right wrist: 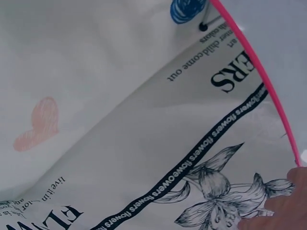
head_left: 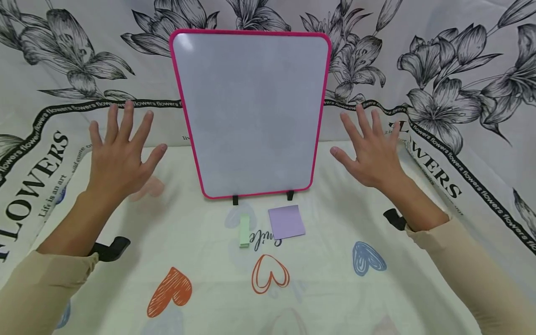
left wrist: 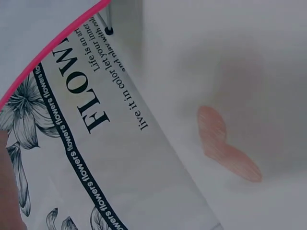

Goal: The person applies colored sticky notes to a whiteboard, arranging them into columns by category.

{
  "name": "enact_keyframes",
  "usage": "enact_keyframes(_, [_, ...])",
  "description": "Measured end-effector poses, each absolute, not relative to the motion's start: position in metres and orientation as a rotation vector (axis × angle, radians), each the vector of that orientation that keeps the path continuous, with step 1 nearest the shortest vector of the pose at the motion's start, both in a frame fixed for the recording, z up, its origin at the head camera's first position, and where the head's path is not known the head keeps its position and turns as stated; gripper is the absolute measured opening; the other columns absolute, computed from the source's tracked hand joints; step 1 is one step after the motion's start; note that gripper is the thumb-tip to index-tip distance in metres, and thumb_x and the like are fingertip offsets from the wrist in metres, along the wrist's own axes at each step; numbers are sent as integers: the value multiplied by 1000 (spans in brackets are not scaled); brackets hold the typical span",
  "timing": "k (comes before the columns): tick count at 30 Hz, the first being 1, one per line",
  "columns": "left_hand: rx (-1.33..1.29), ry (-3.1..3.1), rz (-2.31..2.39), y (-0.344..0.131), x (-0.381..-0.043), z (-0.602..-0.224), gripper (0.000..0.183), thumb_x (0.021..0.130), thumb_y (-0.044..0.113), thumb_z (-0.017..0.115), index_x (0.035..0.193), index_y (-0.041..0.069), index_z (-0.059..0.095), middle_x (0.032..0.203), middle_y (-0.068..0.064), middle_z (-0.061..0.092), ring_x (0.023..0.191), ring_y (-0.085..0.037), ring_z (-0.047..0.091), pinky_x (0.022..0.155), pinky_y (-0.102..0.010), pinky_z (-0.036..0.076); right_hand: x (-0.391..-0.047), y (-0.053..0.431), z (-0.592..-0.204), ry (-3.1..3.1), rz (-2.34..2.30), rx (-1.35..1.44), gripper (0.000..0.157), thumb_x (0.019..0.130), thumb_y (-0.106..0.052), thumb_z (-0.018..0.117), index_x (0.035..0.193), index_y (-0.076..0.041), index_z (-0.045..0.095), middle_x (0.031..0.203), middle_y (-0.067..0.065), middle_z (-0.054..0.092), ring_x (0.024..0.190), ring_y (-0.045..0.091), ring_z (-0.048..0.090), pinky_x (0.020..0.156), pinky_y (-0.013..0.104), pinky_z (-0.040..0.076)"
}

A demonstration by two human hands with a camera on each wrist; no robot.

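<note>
A whiteboard [head_left: 251, 116] with a pink frame stands upright at the middle back in the head view. My left hand [head_left: 119, 158] hovers left of it with fingers spread, holding nothing. To the board's right, my right hand [head_left: 372, 151] is likewise spread and bare. In front of the board lie a purple square sticky note [head_left: 286, 222] and a narrow pale green strip [head_left: 244, 230], side by side. Part of the left hand [left wrist: 9, 191] shows at the edge of the left wrist view, and fingers of the right hand [right wrist: 280, 206] at the corner of the right wrist view.
Two black feet, one of them this left foot [head_left: 235, 200], hold the board up. A pale tablecloth [head_left: 217, 298] printed with hearts covers the table. Behind it hangs or lies a white cloth [head_left: 268, 14] with black flowers and lettering. Black straps [head_left: 112, 249] circle the wrists.
</note>
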State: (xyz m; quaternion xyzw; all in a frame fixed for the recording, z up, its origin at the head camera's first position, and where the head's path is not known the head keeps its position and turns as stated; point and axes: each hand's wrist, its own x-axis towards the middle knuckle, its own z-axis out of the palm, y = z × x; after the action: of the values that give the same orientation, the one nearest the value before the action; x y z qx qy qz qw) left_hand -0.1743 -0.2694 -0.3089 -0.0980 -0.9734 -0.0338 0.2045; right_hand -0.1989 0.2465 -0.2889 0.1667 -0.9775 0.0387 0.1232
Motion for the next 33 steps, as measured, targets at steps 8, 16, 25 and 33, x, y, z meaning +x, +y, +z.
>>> enact_keyframes(8, [-426, -2622, -138, -251, -164, -301, 74, 100, 58, 30, 161, 20, 13, 167, -2, -7, 153, -27, -8, 117, -62, -5, -177, 232, -295, -2858, 318, 615, 77, 98, -60, 42, 161, -28, 10, 168, 5, 2, 152, 37, 4, 110, 73, -7])
enact_keyframes(16, [-710, -2479, -144, -214, -156, -314, 76, 100, 64, 19, 159, 16, 27, 167, -6, 10, 153, -29, 7, 118, -62, 2, -155, 212, -311, -2846, 634, 924, 81, 94, -42, 67, 160, -23, 24, 164, 1, 23, 149, 26, 24, 116, 57, 23])
enact_keyframes(25, [-938, -2517, -142, -182, -150, -327, 71, 101, 59, 29, 158, 15, 29, 166, -6, 14, 153, -27, 9, 120, -56, 3, -144, 196, -336, -2909, 710, 1192, 76, 87, -37, 77, 151, -14, 43, 150, 3, 49, 137, 21, 47, 108, 45, 42])
enact_keyframes(33, [-1126, -2569, -121, -164, -151, -341, 71, 97, 46, 54, 156, 13, 33, 165, -6, 20, 152, -28, 15, 119, -57, 13, -140, 185, -355, -3026, 756, 1245, 72, 84, -34, 81, 145, -10, 52, 136, 7, 62, 121, 24, 61, 100, 42, 49])
